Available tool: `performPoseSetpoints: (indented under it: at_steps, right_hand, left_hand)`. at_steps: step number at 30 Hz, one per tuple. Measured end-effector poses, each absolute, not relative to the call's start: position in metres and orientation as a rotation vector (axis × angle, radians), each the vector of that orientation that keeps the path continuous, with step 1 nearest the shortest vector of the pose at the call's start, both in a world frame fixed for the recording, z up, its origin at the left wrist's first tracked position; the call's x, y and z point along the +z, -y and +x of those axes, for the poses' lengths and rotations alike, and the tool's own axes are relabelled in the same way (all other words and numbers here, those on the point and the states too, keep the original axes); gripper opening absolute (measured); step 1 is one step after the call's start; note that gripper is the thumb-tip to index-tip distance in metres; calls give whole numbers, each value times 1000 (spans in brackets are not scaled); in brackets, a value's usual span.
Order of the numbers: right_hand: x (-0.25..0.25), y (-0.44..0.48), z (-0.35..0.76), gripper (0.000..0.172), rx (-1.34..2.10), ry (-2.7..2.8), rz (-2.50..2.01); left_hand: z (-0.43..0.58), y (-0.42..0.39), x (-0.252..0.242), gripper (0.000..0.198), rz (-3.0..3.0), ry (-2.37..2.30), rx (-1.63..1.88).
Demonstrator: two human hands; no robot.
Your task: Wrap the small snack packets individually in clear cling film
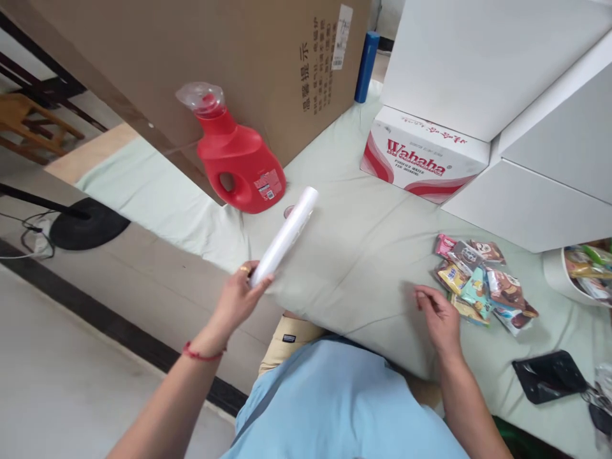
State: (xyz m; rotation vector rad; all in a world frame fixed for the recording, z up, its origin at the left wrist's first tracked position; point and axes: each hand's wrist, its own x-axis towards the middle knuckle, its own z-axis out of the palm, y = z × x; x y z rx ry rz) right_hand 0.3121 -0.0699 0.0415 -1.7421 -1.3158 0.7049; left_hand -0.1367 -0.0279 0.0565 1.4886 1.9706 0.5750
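Note:
My left hand (238, 294) is closed round the near end of a white roll of plastic film (285, 234), which points up and away toward a red detergent bottle (238, 159). My right hand (438, 315) hovers just above the pale green sheet (363, 255), fingers loosely curled with nothing visible in them. It is just left of a pile of several small snack packets (482, 284). A red string bracelet sits on my left wrist and a ring on one finger.
A large brown cardboard box (268, 57) stands behind the bottle. A red and white Wahaha carton (423, 162) and white boxes (535, 115) fill the back right. A white bowl of packets (559, 277) and a black pouch (547, 376) lie at right. A black lamp base (88, 223) sits on the floor at left.

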Motion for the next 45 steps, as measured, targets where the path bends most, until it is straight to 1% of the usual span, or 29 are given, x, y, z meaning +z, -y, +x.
performPoseSetpoints:
  at_steps: [3,5,9,12,15,17,23,28,30,33,35,40,45]
  right_hand:
    - [53,49,269,38,1078,1268,-1539]
    - [61,32,244,42,1249,1271,-1389]
    - [72,6,213,56,1375,1335,-1276]
    - [70,-1,201,61,1357,1394,-1329]
    - [63,0,195,60,1248,1423,-1405]
    - [60,2,194,58,1241,1378,-1380]
    - [67,2,203,54,1426,1154,-1271]
    - [80,-1,208,45,1578,903,-1115]
    - [86,-1,208,44,1623,851,-1046]
    - [92,0,207,48,1685,896,-940]
    - [95,1,206,50,1719,959,-864]
    - [96,6,205,52,1780,1010,-810]
    - [95,12,232,47,1647,974,-902]
  left_hand:
    - [-81,57,56,50,1200,-1717,825]
    - [-47,67,55,50,1039,-1577,913]
    - [-5,73,50,51,945,-1440,923]
    - [6,72,45,48,994,-1426,902]
    - [10,71,44,45,1024,-1407,879]
    - [13,72,45,46,999,-1381,878]
    - [16,76,48,57,710,-1147,856]
    - [14,80,43,61,374,-862,786]
    - [15,80,42,59,316,-788,741]
    - [19,78,42,50,310,-723,693]
    - [24,73,44,51,322,-699,701]
    - [41,48,50,64,364,-698,725]
    - [37,28,48,57,502,-872,754]
